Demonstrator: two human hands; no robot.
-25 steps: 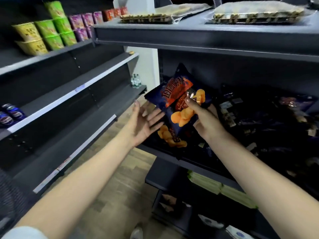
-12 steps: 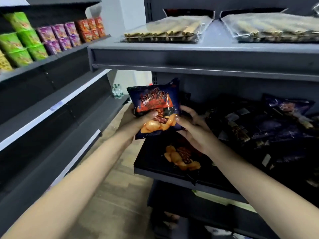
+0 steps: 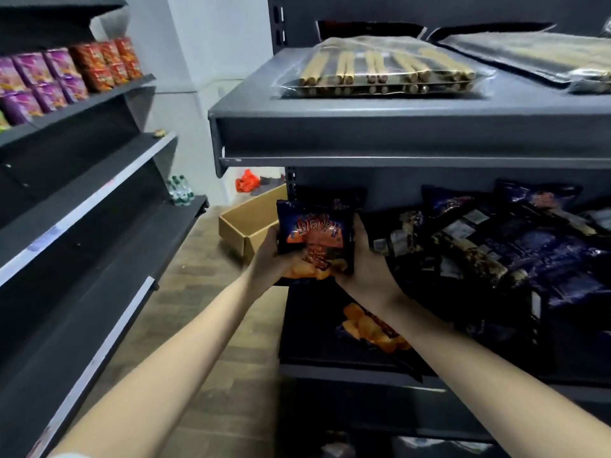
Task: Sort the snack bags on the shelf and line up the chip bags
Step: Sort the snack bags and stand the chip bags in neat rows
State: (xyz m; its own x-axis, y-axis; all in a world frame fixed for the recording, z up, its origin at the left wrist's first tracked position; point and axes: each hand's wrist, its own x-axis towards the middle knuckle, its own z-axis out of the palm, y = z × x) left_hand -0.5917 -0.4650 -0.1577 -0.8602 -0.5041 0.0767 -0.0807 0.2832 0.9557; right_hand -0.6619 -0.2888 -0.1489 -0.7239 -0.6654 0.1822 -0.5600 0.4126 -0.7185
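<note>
Over the left end of the lower shelf (image 3: 344,370), we hold a dark chip bag (image 3: 314,236) upright: left hand (image 3: 267,259) grips its left edge, right hand (image 3: 367,269) its right. A second bag (image 3: 373,328) lies flat beneath. Dark snack bags (image 3: 496,252) sit heaped to the right, seemingly overlapping; too dim to separate.

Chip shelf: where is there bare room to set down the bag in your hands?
Little there: a pile of dark bags crowds its right side, and a flat bag lies at the left end below the held chip bag. Bare room: the upper shelf left of the wafer-roll pack, and the side shelf below the purple packs.
</note>
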